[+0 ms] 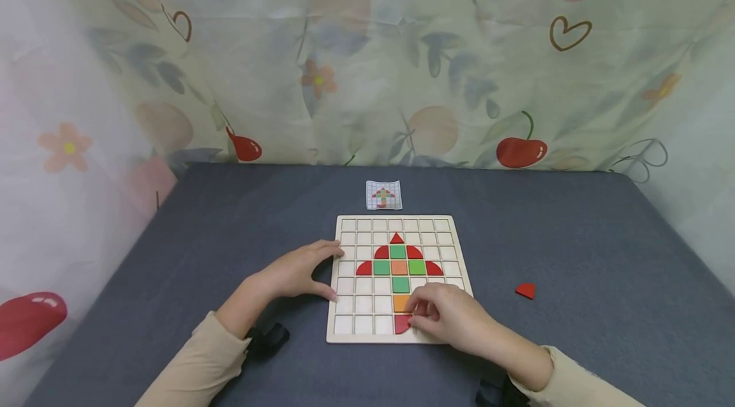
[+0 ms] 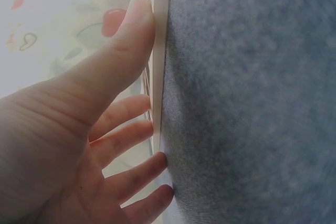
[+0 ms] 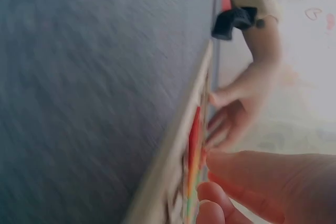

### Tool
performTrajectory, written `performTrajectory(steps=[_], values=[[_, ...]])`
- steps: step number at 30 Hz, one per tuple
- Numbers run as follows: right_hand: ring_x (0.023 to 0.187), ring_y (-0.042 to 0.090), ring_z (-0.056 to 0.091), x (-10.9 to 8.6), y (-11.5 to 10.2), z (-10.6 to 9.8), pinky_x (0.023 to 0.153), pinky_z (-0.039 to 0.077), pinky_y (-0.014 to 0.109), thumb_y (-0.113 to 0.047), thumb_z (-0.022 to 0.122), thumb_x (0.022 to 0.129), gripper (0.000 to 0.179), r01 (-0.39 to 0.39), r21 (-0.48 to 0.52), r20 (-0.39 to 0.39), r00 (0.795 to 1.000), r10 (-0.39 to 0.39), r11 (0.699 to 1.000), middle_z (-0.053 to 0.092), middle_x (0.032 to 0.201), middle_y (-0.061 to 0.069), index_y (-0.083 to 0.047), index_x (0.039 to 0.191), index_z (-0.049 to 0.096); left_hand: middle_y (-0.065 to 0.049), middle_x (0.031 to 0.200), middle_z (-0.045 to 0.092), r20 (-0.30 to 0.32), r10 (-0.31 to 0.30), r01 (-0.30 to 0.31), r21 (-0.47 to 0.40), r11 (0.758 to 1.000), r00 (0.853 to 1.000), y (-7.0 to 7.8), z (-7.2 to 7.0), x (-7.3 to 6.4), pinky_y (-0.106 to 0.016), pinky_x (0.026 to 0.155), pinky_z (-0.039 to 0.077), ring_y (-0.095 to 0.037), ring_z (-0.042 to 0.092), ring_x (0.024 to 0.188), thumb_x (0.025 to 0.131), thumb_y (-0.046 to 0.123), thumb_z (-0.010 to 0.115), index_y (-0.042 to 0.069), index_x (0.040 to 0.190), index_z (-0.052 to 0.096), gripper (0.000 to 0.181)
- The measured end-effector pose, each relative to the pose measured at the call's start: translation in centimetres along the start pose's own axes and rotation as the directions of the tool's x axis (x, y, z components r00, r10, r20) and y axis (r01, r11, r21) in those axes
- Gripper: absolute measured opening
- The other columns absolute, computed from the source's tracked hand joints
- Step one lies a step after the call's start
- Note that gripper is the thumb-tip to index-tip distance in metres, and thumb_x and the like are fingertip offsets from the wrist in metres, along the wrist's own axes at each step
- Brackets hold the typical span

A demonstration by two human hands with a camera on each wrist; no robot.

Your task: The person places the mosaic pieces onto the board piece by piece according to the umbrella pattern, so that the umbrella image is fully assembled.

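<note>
A pale wooden grid board (image 1: 367,339) lies on the dark cloth. Red, green and orange flat pieces sit in its cells, with a red triangle (image 1: 397,239) at the top. My left hand (image 1: 298,270) rests along the board's left edge, thumb and fingers spread and fairly straight; the left wrist view shows the thumb (image 2: 134,30) against the rim. At the lower middle, my right hand (image 1: 450,318) bends its thumb and fingers to pinch the right side of a red quarter-circle piece (image 1: 401,323). Its fingers hide several cells. An orange square (image 1: 400,303) lies just above that piece.
Behind the board lies a small pattern card (image 1: 384,195). One loose red quarter-circle piece (image 1: 525,291) lies on the dark cloth (image 1: 574,235) to the right. A printed curtain (image 1: 379,62) hangs beyond the table's far edge.
</note>
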State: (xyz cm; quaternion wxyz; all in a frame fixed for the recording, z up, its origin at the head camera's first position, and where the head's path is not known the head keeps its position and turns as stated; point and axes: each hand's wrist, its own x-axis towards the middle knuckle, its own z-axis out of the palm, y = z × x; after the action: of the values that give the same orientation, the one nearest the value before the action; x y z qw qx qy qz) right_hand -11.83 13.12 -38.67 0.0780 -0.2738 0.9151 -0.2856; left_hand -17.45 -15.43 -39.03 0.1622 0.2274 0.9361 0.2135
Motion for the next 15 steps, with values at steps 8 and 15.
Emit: performTrajectory(steps=[8, 15], values=[[0.055, 0.003, 0.043, -0.1, 2.1, -3.9, 0.05, 0.039, 0.019, -0.015, 0.071, 0.08, 0.01, -0.07, 0.021, -0.053, 0.996, 0.071, 0.997, 0.058, 0.072, -0.008, -0.012, 0.09, 0.067, -0.011, 0.148, 0.037, 0.001, 0.007, -0.007, -0.004, 1.0, 1.0, 0.1, -0.1, -0.1, -0.048, 0.108, 0.034, -0.029, 0.037, 0.135, 0.071, 0.042, 0.078, 0.01, 0.136, 0.046, 0.079], [0.056, 0.003, 0.046, -1.1, 5.5, -8.3, 0.051, 0.041, 0.021, -0.022, 0.071, 0.082, 0.022, -0.137, 0.055, -0.014, 0.99, 0.138, 0.989, 0.061, 0.081, -0.001, -0.008, 0.098, 0.066, -0.012, 0.148, 0.037, -0.003, 0.018, -0.018, 0.009, 1.0, 1.0, 0.1, -0.1, -0.1, -0.048, 0.107, 0.035, -0.03, 0.038, 0.135, 0.071, 0.042, 0.077, 0.009, 0.136, 0.046, 0.079]])
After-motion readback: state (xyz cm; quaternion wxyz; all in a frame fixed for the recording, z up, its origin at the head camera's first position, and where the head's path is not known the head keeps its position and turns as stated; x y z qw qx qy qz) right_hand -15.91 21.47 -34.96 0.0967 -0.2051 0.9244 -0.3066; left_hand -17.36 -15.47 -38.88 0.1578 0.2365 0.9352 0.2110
